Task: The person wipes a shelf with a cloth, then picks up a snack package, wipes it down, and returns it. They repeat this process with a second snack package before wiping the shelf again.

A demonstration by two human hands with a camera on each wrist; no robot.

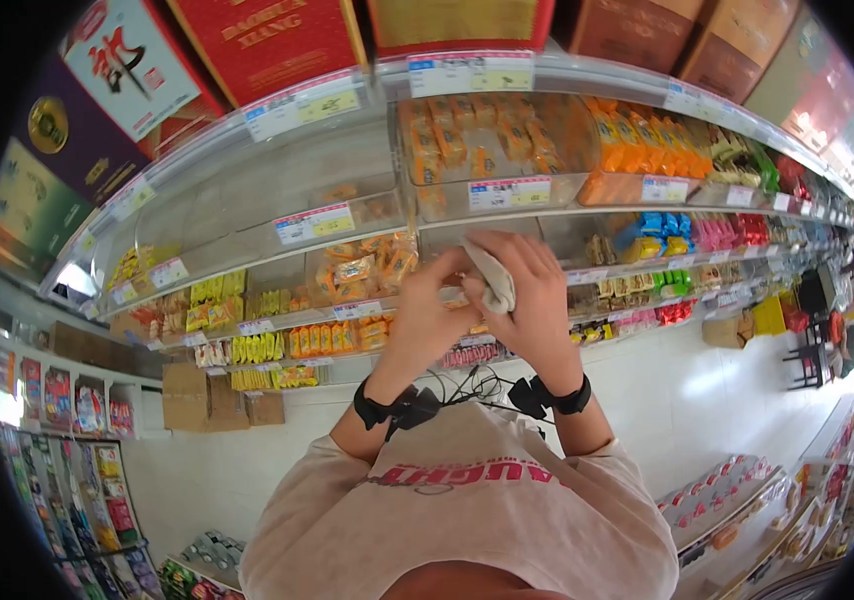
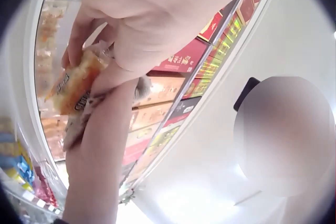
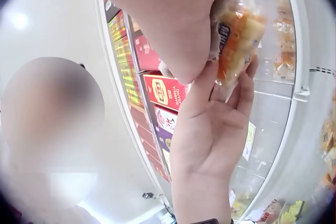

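Both hands meet in front of the candy shelf in the head view. My left hand [image 1: 423,315] pinches a clear-wrapped orange and yellow snack [image 3: 241,43] between thumb and fingers. Dark lettering shows on its wrapper in both wrist views. My right hand [image 1: 535,300] grips a whitish-grey cloth [image 1: 492,278], bunched up, with part hanging below the fingers. In the right wrist view the cloth lies right against the side of the wrapped snack. The right fingers are mostly hidden behind the cloth and packet in the wrist views.
Behind the hands, clear shelf bins hold orange-wrapped snacks [image 1: 482,135] and loose packets [image 1: 357,268]. Price tags [image 1: 312,222] line the shelf edges. Large gift boxes [image 1: 267,45] stand on the shelf above. A cardboard box [image 1: 212,398] sits on the floor at left.
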